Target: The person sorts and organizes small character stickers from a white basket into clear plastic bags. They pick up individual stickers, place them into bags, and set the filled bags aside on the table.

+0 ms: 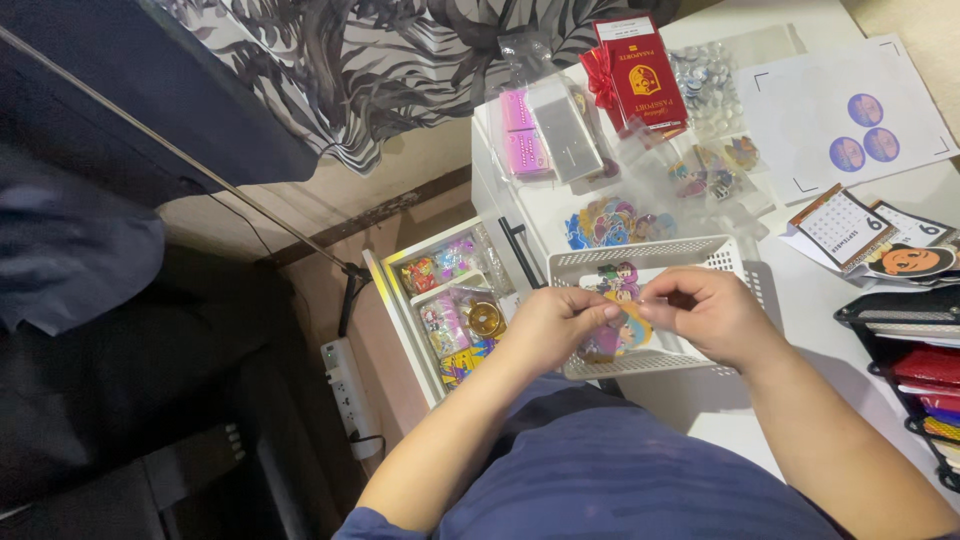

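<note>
Both of my hands meet over a white perforated basket (690,252) on the white table. My left hand (555,325) and my right hand (705,310) pinch the same small clear bag of colourful cartoon stickers (618,335), fingertips almost touching at its top edge. More stickers (618,277) lie inside the basket behind the bag. Most of the held bag is covered by my fingers.
An open white drawer (400,300) with small bright packets sits left of the basket. Behind it on the table lie sticker piles (610,222), clear bags, a red booklet (640,75), pink sheets (522,130), a printed paper (850,120) and a small calendar (840,228). A power strip (345,390) lies on the floor.
</note>
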